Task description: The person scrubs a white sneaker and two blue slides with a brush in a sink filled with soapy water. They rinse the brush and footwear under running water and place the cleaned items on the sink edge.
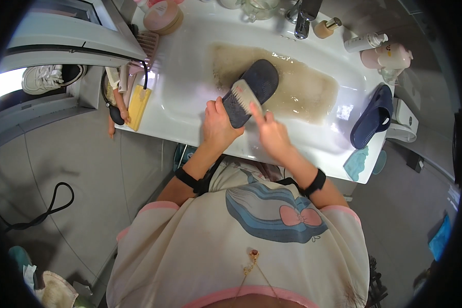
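Over the white sink [179,110], a dark slipper [264,79] is held at a slant, its sole facing up. My left hand [219,126] grips its near end. In my right hand [273,134] is a scrub brush [245,96] with pale bristles, resting against the slipper's sole. My right fingers wrap round the brush's handle. Murky brown water [305,92] lies in the basin behind and to the right of the slipper. A second slipper [373,118], dark blue, rests on the sink's right rim.
A faucet [304,19] stands at the back, beside a small gold-capped bottle [327,27]. Pump bottles [387,55] line the right back corner. A teal cloth [356,163] lies on the front right corner. Combs and a yellow box [138,107] crowd the left edge, near an open cabinet door [82,41].
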Motion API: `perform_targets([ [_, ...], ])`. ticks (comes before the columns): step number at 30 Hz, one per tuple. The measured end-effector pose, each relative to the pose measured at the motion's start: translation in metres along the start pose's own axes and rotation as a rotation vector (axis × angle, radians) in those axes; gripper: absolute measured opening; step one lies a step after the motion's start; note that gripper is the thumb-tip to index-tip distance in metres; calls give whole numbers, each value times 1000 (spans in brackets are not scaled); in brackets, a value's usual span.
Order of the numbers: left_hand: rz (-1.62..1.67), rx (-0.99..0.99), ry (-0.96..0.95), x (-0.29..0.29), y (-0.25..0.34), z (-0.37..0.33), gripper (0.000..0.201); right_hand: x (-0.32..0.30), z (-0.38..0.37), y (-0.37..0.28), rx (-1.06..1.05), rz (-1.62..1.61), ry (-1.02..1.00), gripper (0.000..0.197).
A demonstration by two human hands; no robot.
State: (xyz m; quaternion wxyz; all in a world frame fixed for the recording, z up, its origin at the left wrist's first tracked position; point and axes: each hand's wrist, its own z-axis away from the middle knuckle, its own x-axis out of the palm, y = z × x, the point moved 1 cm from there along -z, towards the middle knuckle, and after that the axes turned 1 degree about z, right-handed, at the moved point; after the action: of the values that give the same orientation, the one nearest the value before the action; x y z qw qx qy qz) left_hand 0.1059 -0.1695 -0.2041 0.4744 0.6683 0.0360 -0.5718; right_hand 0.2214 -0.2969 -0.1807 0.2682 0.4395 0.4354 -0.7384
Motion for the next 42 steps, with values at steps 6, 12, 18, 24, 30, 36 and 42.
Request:
perform_targets([
  [6, 82, 20, -4, -23, 13, 1, 100, -11, -62, 44, 201, 52, 13, 69],
  [12, 200, -24, 86, -15, 4, 4, 96, -4, 14, -16, -139, -86, -79, 74],
  [18, 247, -40, 38, -22, 14, 5, 93, 14, -53, 74, 95, 111, 119, 69],
  [24, 284, -17, 78, -18, 6, 9, 98, 2, -64, 115, 444, -32, -17, 72],
  [30, 254, 85, 65, -25, 4, 12, 98, 16, -86, 121, 525, -222, 177, 71],
  [36, 275, 98, 99, -19, 2, 9, 97, 41, -107, 128, 410, -199, 260, 59],
  [42, 219, 69, 167, -16, 3, 9, 95, -6, -37, 7, 25, -148, 33, 51],
])
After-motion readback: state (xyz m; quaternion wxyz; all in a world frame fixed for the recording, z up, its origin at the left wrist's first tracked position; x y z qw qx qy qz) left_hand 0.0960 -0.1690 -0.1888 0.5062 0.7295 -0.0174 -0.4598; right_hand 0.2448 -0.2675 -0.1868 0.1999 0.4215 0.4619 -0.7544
